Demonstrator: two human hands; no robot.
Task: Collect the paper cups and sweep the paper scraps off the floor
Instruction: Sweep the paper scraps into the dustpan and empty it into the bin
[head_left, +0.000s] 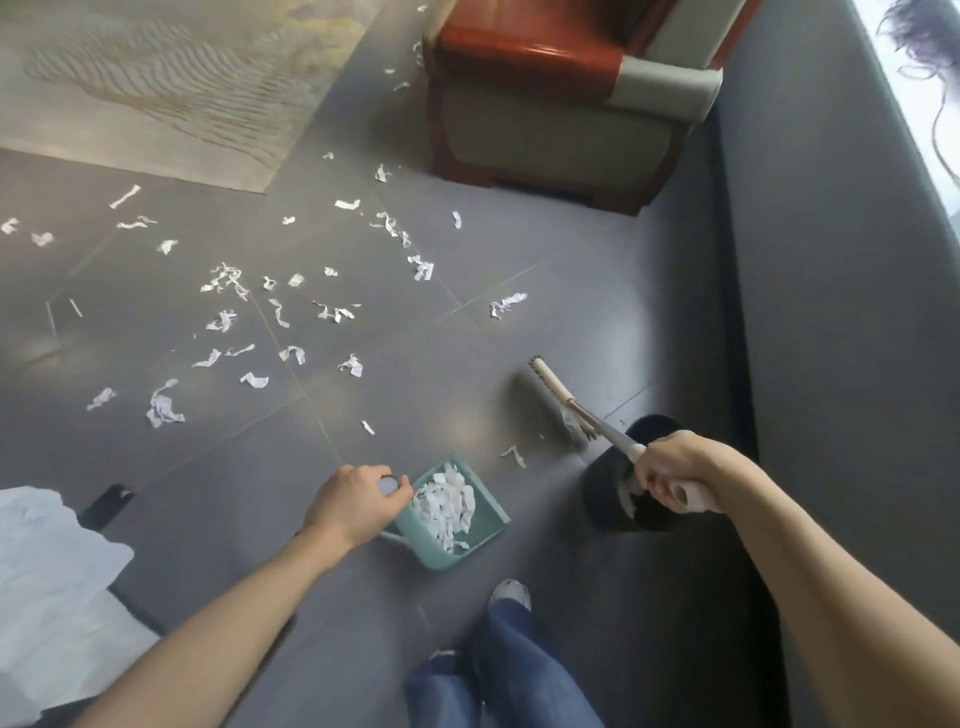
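Observation:
Several white paper scraps lie scattered over the grey tiled floor, mostly left of centre. My left hand grips the upright handle of a green dustpan, which holds a heap of white scraps. My right hand is closed around the white handle of a broom. The broom head rests on the floor to the right of the dustpan, with a few scraps caught at it. One scrap lies between broom and dustpan. No paper cup is visible.
A black round bin stands under my right hand. A red-and-cream armchair sits at the back, a patterned rug at the back left, a grey wall on the right. White cloth lies at the left edge. My legs in jeans are below.

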